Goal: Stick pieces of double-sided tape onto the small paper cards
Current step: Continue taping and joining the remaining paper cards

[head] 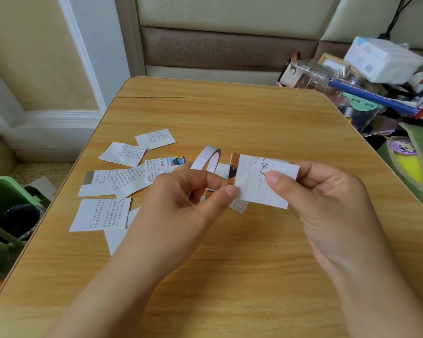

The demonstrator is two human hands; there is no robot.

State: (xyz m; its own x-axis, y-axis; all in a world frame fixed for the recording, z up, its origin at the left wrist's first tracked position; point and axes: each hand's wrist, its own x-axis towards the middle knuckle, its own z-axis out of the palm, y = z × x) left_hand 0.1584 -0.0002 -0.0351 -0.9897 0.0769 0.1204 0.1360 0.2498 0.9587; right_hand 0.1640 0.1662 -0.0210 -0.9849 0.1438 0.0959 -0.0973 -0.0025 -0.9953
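Above the wooden table (pixel 230 118) I hold a small white paper card (pixel 254 184) printed with dark characters. My right hand (pixel 327 203) pinches its right side, thumb on top. My left hand (pixel 181 203) pinches the card's lower left corner with thumb and forefinger. A white roll of double-sided tape (pixel 206 158) stands just behind my left fingers; whether they touch it is unclear. Several more printed paper cards (pixel 122 176) lie scattered on the table to the left, and one (pixel 239 206) shows under the held card.
A green bin (pixel 7 198) stands off the table's left edge. Books, a clear box and a white packet (pixel 381 59) are piled at the back right. A green cushion (pixel 420 162) lies to the right. A padded backrest runs behind the table.
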